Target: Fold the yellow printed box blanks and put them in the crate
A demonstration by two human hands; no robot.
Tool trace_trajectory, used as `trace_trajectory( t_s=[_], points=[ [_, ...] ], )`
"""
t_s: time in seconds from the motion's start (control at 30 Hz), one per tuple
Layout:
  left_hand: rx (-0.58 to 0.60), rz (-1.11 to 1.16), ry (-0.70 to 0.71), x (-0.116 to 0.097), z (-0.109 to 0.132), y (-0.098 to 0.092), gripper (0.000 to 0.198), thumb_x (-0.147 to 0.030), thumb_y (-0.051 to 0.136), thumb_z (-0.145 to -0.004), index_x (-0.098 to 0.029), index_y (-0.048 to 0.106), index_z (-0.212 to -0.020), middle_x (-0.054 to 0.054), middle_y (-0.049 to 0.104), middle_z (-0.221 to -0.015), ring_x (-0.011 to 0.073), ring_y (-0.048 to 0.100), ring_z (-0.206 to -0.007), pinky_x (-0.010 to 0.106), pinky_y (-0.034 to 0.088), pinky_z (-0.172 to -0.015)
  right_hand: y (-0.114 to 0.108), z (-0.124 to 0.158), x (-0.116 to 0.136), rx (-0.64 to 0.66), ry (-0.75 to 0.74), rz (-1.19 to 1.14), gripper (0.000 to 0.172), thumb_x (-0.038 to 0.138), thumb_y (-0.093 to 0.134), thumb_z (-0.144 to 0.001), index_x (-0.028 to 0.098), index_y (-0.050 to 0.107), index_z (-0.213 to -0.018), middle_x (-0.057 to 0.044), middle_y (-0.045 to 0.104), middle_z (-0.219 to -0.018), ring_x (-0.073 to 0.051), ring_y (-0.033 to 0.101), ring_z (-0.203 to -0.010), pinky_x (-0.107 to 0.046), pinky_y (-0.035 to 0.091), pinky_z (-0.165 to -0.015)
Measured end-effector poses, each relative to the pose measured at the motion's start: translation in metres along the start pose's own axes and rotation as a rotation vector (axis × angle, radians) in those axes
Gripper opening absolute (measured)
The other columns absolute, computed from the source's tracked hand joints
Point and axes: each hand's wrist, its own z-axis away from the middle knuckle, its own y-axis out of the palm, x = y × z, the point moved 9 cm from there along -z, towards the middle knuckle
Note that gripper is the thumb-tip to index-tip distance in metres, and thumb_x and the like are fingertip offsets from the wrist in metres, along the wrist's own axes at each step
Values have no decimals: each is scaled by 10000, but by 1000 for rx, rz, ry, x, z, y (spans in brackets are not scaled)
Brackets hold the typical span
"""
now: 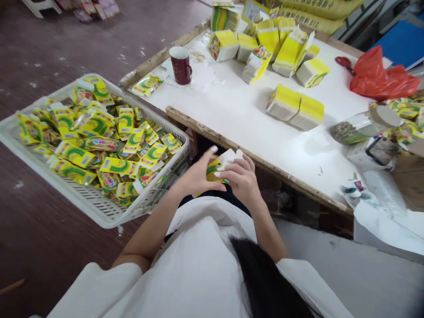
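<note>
Close in front of my waist, below the table's front edge, both my hands are around a small yellow-and-green carton (212,170) with white flaps at its top. My right hand (244,180) has its fingers bent over the flap side and grips the carton. On the other side, my left hand (196,176) curves in a C, thumb and fingers spread apart beside the carton. White coverings show on several fingertips. Part of the carton is hidden behind my hands, so its lower end cannot be made out.
A white plastic crate (109,221) of filled cartons stands left. On the white table (232,106) are a maroon mug (181,68), stacks of flat yellow cartons (294,106), a glass jar (361,126) lying on its side and a red plastic bag (377,77). The table has a raised wooden edge.
</note>
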Motion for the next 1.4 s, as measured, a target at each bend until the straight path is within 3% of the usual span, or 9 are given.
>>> trace_trajectory(
  t_s=[0.07, 0.17, 0.37, 0.5, 0.63, 0.83, 1.0, 1.27, 1.4],
  points=[
    [59, -152, -95, 5, 2, 15, 838, -441, 850, -648, -184, 466, -1347, 107, 700, -1139, 314, 693, -1047, 429, 540, -922, -3, 2, -7, -118, 95, -56, 229, 285, 617, -913, 312, 662, -1136, -40, 686, -1175, -265, 579, -1216, -536, 286, -1213],
    [-38, -302, -144, 9, 6, 22, 770, -378, 776, -712, -211, 399, -1363, 67, 687, -1084, 267, 700, -932, 379, 545, -814, 4, 12, -37, -253, 384, -349, 636, 460, 642, -876, 238, 432, -1433, -137, 526, -1440, -314, 501, -1353, -532, 391, -1157],
    [-96, -431, -46, 10, 13, 36, 686, -259, 728, -696, -229, 363, -1276, 92, 644, -1149, 276, 691, -972, 361, 522, -761, 63, 22, -47, -2, 755, -941, 510, 554, 688, -826, 239, 634, -1224, -85, 693, -1272, -309, 625, -1220, -474, 482, -1088],
    [-11, -405, 0, 7, 11, 42, 556, -210, 700, -679, -251, 400, -1145, 45, 643, -1066, 235, 677, -911, 334, 511, -743, 64, 24, -40, 58, 724, -1061, 597, 503, 800, -740, 269, 638, -1265, -75, 696, -1287, -315, 623, -1234, -484, 488, -1084],
    [62, -295, -88, 19, 8, 47, 700, -192, 677, -686, -229, 328, -1291, 26, 639, -959, 214, 663, -785, 328, 509, -697, 61, 27, -35, 154, 612, -975, 720, 466, 736, -811, 266, 500, -1460, -88, 626, -1408, -292, 603, -1276, -479, 478, -1099],
    [-248, -418, 39, 20, 9, 20, 782, -128, 721, -589, -205, 441, -1316, 165, 576, -1286, 351, 596, -1168, 505, 488, -983, 48, 24, -45, 15, 509, -473, 515, 268, 494, -945, 265, 525, -1460, -73, 618, -1429, -259, 614, -1279, -457, 475, -1116],
    [-187, -509, 8, 17, 14, 4, 586, -312, 793, -668, -210, 587, -1208, 120, 694, -1182, 331, 659, -1107, 458, 518, -972, 45, 16, -36, 50, 289, -256, 440, 256, 507, -943, 240, 603, -1372, -127, 515, -1526, -280, 508, -1403, -441, 472, -1114],
    [-101, -526, 69, 0, 13, 0, 589, -366, 828, -633, -200, 665, -1174, 122, 734, -1155, 337, 686, -1073, 458, 528, -978, 38, 12, -34, 291, 201, -345, 162, 244, 645, -868, 225, 690, -1022, -142, 567, -1447, -275, 549, -1353, -438, 503, -1054],
    [-147, -414, 28, 4, 13, 2, 566, -412, 819, -674, -178, 661, -1164, 141, 727, -1122, 337, 675, -1068, 476, 513, -989, 50, 15, -43, 141, 329, -497, 390, 317, 675, -849, 225, 548, -1206, -180, 490, -1479, -276, 564, -1302, -428, 534, -990]
  ],
)
